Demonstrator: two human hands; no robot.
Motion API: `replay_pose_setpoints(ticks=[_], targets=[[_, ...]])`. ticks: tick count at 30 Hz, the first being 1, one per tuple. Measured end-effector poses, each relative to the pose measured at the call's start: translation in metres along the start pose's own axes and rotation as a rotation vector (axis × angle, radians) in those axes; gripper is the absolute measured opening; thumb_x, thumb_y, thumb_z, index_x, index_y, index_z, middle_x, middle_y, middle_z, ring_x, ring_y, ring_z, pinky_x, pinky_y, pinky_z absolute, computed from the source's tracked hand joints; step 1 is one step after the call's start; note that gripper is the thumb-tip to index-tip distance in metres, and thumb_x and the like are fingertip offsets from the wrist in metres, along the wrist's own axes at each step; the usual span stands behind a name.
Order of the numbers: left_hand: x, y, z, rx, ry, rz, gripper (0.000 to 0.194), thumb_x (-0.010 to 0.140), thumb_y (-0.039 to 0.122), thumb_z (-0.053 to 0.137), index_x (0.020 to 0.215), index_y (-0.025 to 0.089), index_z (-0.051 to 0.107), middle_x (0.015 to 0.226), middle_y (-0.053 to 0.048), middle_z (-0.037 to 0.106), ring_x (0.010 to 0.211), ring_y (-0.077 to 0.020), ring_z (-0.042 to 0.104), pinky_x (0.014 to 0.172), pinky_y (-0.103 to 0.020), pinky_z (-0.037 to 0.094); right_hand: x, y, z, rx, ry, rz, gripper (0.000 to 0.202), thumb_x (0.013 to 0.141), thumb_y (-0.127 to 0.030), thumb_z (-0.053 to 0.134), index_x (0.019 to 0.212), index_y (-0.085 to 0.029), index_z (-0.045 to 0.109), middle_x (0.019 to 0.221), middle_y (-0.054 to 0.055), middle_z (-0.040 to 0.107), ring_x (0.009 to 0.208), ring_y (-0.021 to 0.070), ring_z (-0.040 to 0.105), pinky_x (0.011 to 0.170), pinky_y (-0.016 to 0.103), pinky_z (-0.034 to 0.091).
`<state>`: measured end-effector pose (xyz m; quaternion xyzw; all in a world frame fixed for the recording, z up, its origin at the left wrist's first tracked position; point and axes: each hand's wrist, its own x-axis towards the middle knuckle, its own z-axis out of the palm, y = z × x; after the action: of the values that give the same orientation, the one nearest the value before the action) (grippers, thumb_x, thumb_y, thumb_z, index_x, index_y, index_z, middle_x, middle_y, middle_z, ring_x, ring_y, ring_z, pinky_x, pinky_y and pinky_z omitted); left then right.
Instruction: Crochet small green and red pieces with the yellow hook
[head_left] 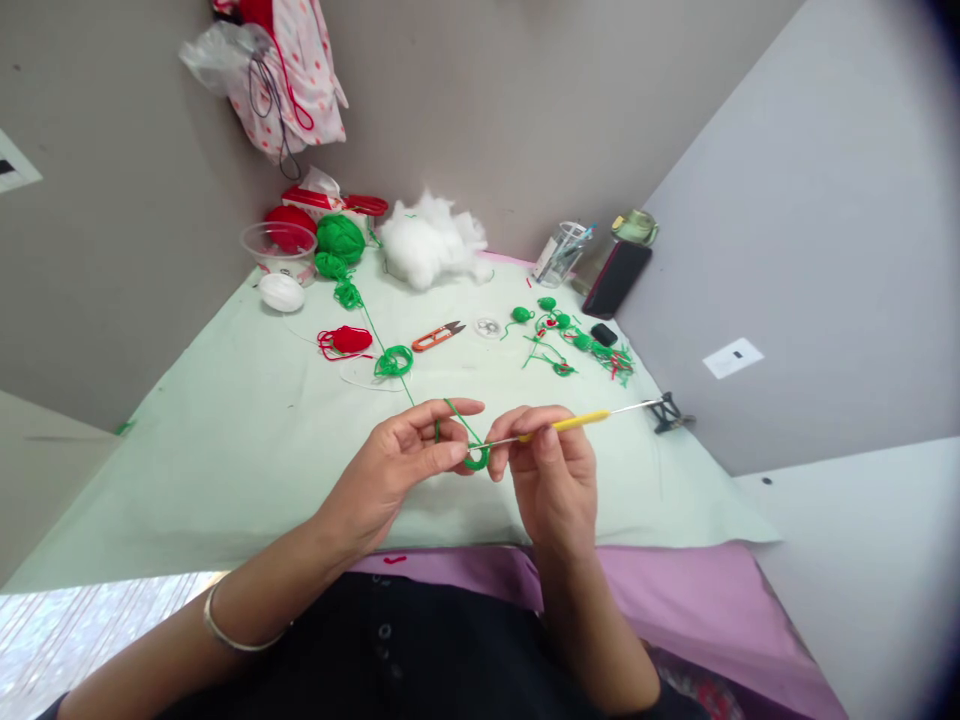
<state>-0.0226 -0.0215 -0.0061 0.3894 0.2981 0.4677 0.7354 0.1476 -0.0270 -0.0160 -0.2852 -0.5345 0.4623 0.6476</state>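
Note:
My left hand (420,440) pinches a small green crocheted ring (478,458) between thumb and fingers, with its index finger stretched out and green yarn running over it. My right hand (555,470) grips a crochet hook (574,421) by its yellow handle. The hook's metal tip reaches left to the green piece, at my left thumb. From my left hand the working yarn leads back over the table to a loose green coil (394,361) and on toward a green yarn ball (340,239).
Orange thread snips (439,336) and a red yarn bundle (351,341) lie beyond my hands. White stuffing (431,240), a plastic tub (279,252) and a clear cup (561,254) stand at the back. Small green pieces (581,342), a phone (617,279) and a black stand (667,412) are on the right.

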Motion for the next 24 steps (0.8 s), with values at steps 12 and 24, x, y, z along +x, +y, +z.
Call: replay_pose_setpoints(ticks=[12, 24], targets=[[0.002, 0.003, -0.002, -0.165, -0.016, -0.117, 0.043, 0.081, 0.027, 0.086, 0.123, 0.020, 0.076, 0.076, 0.003, 0.060, 0.072, -0.0094, 0.059, 0.076, -0.023, 0.053, -0.021, 0.000, -0.014, -0.981, -0.214, -0.634, 0.052, 0.090, 0.000, 0.068, 0.131, -0.032, 0.071, 0.111, 0.006, 0.075, 0.102, 0.0195, 0.075, 0.083, 0.030, 0.065], [0.000, -0.004, 0.004, -0.031, 0.067, 0.025, 0.047, 0.080, 0.025, 0.088, 0.126, 0.027, 0.077, 0.080, 0.004, 0.068, 0.083, -0.0110, 0.062, 0.087, -0.024, 0.049, -0.014, 0.008, -0.001, -0.736, 0.018, -0.452, 0.029, 0.097, -0.012, 0.064, 0.115, -0.031, 0.077, 0.103, 0.005, 0.073, 0.088, 0.0182, 0.072, 0.070, 0.033, 0.062]])
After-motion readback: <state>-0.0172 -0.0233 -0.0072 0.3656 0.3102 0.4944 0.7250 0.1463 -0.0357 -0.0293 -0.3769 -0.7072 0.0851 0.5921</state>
